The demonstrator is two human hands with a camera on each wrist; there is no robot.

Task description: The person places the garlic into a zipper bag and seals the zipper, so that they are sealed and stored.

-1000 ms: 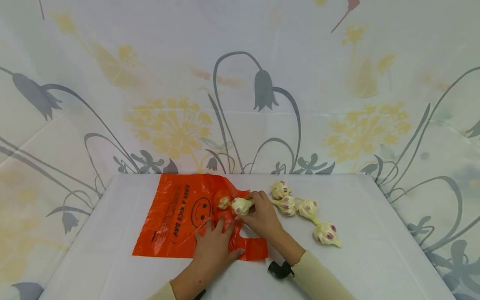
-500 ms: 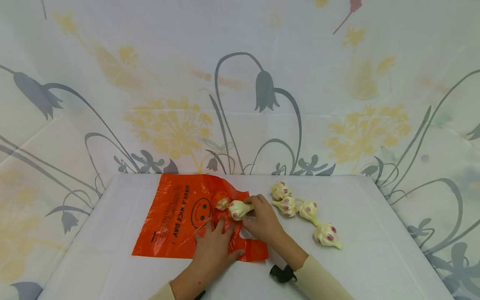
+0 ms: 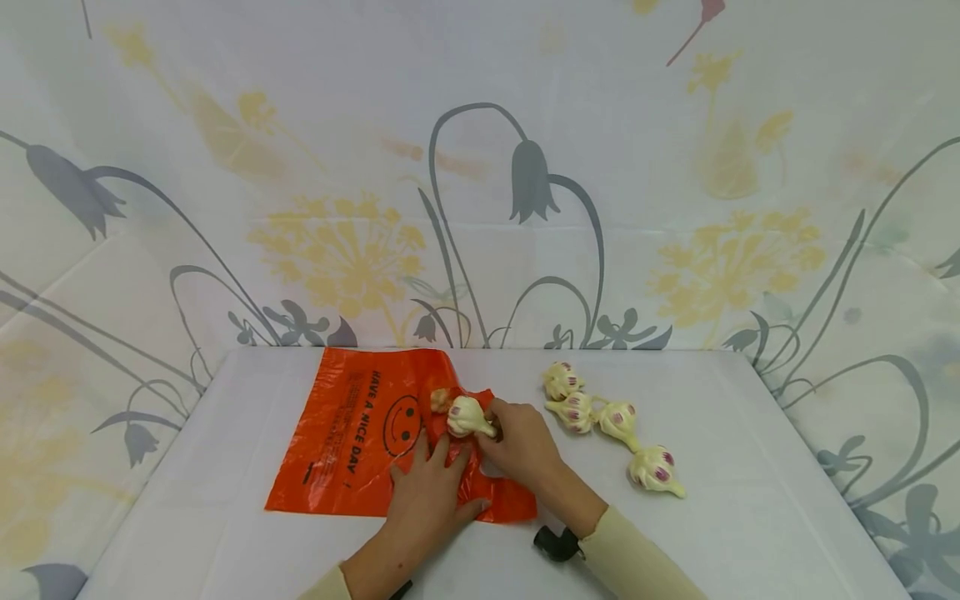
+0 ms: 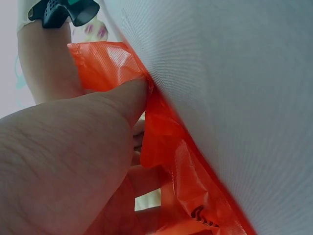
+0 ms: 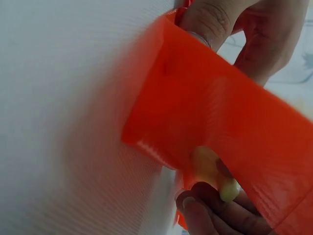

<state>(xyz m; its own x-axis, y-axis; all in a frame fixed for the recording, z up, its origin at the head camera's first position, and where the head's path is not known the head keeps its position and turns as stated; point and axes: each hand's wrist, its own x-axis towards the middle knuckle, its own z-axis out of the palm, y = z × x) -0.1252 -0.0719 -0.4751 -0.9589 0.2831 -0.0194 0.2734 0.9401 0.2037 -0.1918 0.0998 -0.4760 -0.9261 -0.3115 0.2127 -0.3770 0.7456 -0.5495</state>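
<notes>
Nearest are the left sleeve (image 3: pixel 327 585) and the right sleeve (image 3: pixel 637 554), with a black device (image 3: pixel 557 543) under the right wrist. The left hand (image 3: pixel 425 497) lies spread on the near part of one orange plastic bag (image 3: pixel 315 450), fingers fanned toward the far side and thumb out to the right. The bag lies flat at the left of the white surface (image 3: pixel 750 483), its handle end toward the right, printed with one smiling face.

Just beyond the left fingertips, the right hand (image 3: pixel 519 442) pinches the stem of one garlic bulb (image 3: pixel 465 416). This bulb is to the left of the right hand, over the handle end of the bag; its stem points right and slightly near, its round end left and slightly far, so its long axis slants across. A second bulb (image 3: pixel 440 401), tinted orange, is just beyond it at the bag; I cannot tell which way that one points.

To the right of the right hand, four loose bulbs make a slanting row: the nearest (image 3: pixel 652 468) points right and near, the next (image 3: pixel 617 422) near and slightly right, the third (image 3: pixel 576 412) left, and the direction of the farthest (image 3: pixel 562 381) is unclear. That makes six bulbs in view. Farthest stands a flower-patterned cloth (image 3: pixel 480 250)
</notes>
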